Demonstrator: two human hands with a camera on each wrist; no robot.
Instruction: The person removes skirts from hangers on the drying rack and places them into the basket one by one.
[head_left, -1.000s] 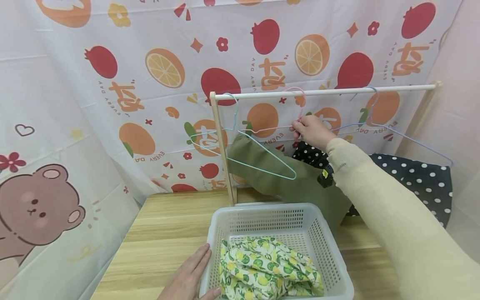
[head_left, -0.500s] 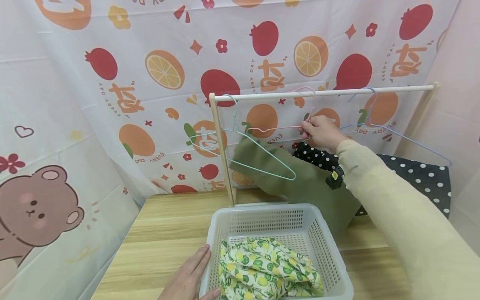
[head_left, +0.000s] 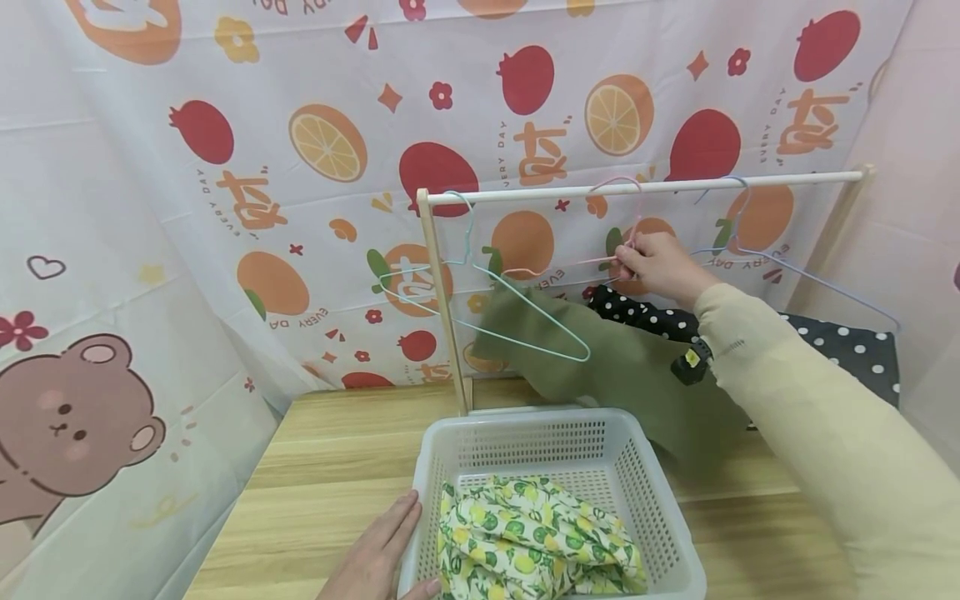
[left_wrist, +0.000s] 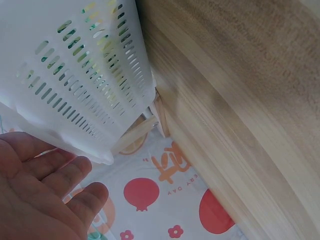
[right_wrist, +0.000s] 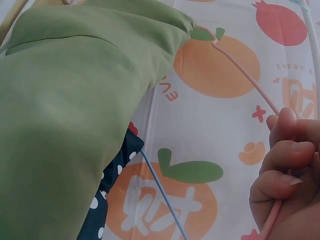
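Note:
My right hand (head_left: pixel 663 262) grips the pink hanger (head_left: pixel 615 180) just below its hook, which hangs over the white rail (head_left: pixel 540 193). An olive-green garment (head_left: pixel 600 350) drapes from that hanger, and in the right wrist view one hanger arm runs from my curled fingers to its corner. Behind it, a black polka-dot garment (head_left: pixel 840 337) hangs on a blue hanger (head_left: pixel 795 267). My left hand (head_left: pixel 378 550) rests on the left rim of a white plastic basket (head_left: pixel 667 508), fingers nearly straight. Inside lies crumpled lemon-print cloth (head_left: pixel 525 533).
A bare mint-green hanger (head_left: pixel 517 333) hangs at the rail's left end, near the wooden post (head_left: pixel 442 308). The basket stands on a wooden table (head_left: pixel 315 475) before the rack. A fruit-print curtain (head_left: pixel 330 67) covers the back.
My right hand has slid the pink hanger and green garment rightward along the rail, covering more of the polka-dot garment. My left hand has stayed on the basket rim.

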